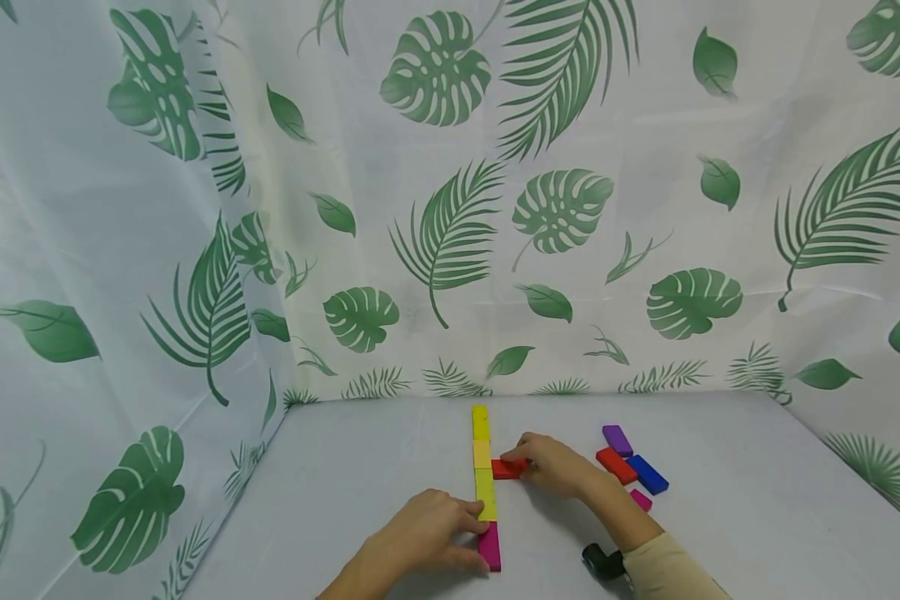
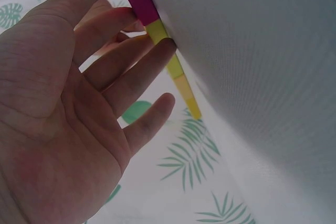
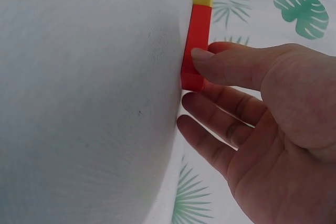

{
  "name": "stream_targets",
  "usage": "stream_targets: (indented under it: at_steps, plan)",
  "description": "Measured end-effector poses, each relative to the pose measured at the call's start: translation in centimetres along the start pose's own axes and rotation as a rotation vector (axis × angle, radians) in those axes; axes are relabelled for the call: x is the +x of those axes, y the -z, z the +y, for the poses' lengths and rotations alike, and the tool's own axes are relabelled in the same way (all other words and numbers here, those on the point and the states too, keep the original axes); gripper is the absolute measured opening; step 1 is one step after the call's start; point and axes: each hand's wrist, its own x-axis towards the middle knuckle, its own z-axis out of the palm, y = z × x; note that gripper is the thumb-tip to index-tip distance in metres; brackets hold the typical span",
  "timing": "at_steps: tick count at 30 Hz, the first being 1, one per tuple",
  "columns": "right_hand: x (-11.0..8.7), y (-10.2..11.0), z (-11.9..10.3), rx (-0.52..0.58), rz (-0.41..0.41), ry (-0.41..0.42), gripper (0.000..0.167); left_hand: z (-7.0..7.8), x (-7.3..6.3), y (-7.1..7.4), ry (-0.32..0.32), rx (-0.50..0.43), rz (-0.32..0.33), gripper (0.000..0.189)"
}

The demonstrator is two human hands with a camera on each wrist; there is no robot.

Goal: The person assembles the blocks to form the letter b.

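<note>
A straight row of flat blocks runs away from me in the head view: a magenta block [image 1: 489, 547] nearest, then a lime-yellow block [image 1: 485, 492], a pale yellow block [image 1: 482, 454] and a bright yellow block [image 1: 480, 422]. My left hand [image 1: 429, 533] touches the row's left side, its fingers fairly straight and its thumb by the magenta block. To the right, a red block [image 3: 198, 30] lies crosswise, its end against the row. My right hand [image 1: 558, 467] pinches this red block between thumb and index finger, with the other fingers spread below in the right wrist view.
Right of my right hand lie a purple block [image 1: 617, 440], another red block [image 1: 617, 465], a blue block [image 1: 648, 474] and a pink block [image 1: 641, 499], partly hidden by the forearm. A black object [image 1: 602, 562] is by the right sleeve. A leaf-print curtain [image 1: 600, 350] borders the white table [image 1: 330, 467].
</note>
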Motion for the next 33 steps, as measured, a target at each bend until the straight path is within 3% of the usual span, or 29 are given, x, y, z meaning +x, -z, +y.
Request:
stream_targets:
  at_steps: [6,13,23,33]
  plan:
    - [0.0,-0.1,0.2,-0.006,0.003,0.029,0.042,0.1,-0.1,0.0,0.006,0.004,0.004,0.052]
    - [-0.1,0.2,0.2,0.009,0.005,0.0,0.042,0.1,-0.1,0.0,0.008,0.005,0.005,0.053]
    - [-0.7,1.0,1.1,0.036,0.133,-0.095,0.041,0.1,0.1,0.0,0.037,0.003,-0.017,0.053]
    - [-1.6,2.1,1.6,0.026,0.161,-0.117,0.043,0.0,0.1,0.0,0.037,-0.005,-0.015,0.053]
